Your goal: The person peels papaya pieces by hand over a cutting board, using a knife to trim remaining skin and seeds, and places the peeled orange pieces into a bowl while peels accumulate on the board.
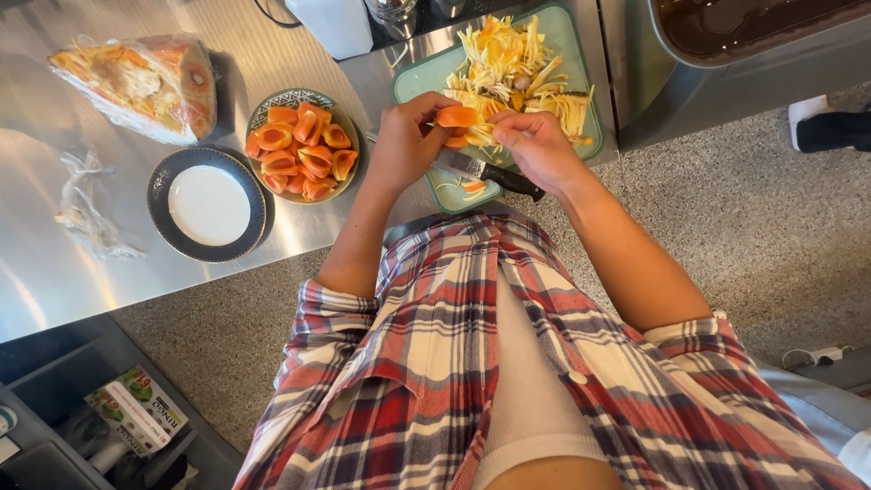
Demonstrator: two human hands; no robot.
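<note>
Orange fruit pods (302, 150), teal cutting board (581, 54), white dark-rimmed plate (209, 204), red-and-blue plaid shirt (399, 381).

At your far left on the steel counter lies a wedge of orange fruit in a clear plastic wrap (136, 83). Nearer along the same counter you see a crumpled, empty clear wrapper (86, 204). Near left, below the counter's edge, a flat white, red and green printed box (138, 410) lies tilted in a dark bin.

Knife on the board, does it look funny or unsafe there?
A bit. The knife lies slantwise under both hands, its black handle poking past the edge of the green board, toward the person. The left hand and right hand pull an orange fruit piece apart just above it. Nothing has spilled.
</note>
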